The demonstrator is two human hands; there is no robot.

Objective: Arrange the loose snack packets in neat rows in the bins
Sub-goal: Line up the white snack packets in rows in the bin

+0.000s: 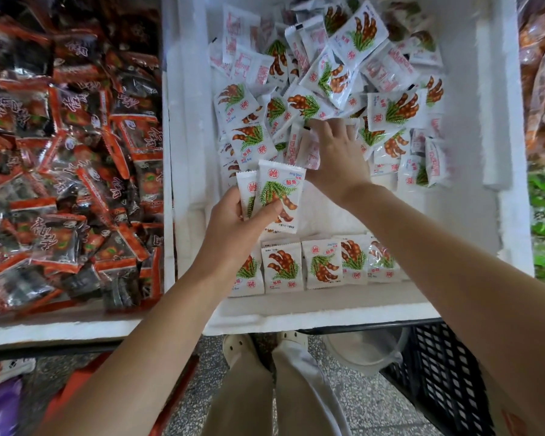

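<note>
Nearest, below both wrists, a row (321, 262) of white packets stands along the bin's (312, 309) front wall, side by side, printed faces showing. Just beyond it the left hand (233, 221) grips two packets (279, 196), fanned upright. Its thumb is curled across the front one's face and its fingers are closed behind them. Right of that thumb and a little farther in, the right hand (337, 152) lies palm down on the near edge of the loose pile (343, 73). Its fingers are close together, tips among the packets. A blurred packet sits at its thumb; whether it is gripped I cannot tell. Beyond those fingertips the jumbled pile fills the bin's far half. Left of the left hand's fingers, a second bin (60, 328) holds red-and-black packets (70, 152).
</note>
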